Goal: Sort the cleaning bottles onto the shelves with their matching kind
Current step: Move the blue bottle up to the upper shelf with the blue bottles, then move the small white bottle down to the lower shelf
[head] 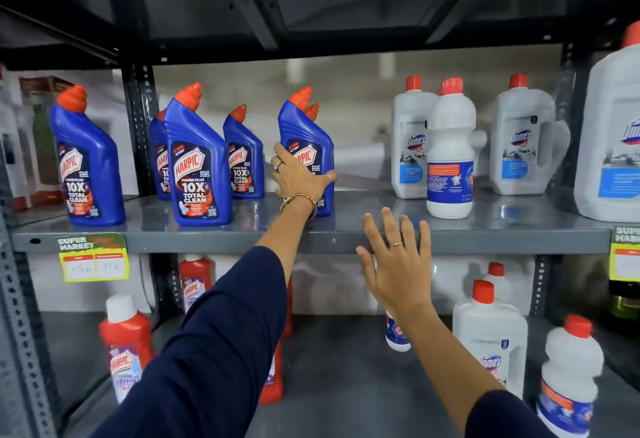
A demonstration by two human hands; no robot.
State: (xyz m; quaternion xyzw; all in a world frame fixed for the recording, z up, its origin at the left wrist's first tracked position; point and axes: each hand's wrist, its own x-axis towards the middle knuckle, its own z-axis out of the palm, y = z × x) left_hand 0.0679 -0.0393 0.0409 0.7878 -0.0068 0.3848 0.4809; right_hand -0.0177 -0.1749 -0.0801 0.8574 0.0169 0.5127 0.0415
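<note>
My left hand (300, 177) grips a blue Harpic bottle (304, 132) with an orange cap, standing on the grey upper shelf (346, 240). Other blue Harpic bottles (199, 160) stand to its left on the same shelf. My right hand (398, 264) hovers open in front of the shelf edge, fingers spread, holding nothing. White Domex jugs (410, 139) with red caps and a white round bottle (450, 150) with a blue label stand on the right half of that shelf. Behind the held bottle a second orange cap shows.
On the lower shelf (346, 368) stand red Harpic bottles (126, 344) at left and white bottles (490, 337) at right; one small white bottle is partly hidden behind my right wrist. Dark metal uprights frame the bays. Yellow price tags (93, 264) hang on the shelf edges.
</note>
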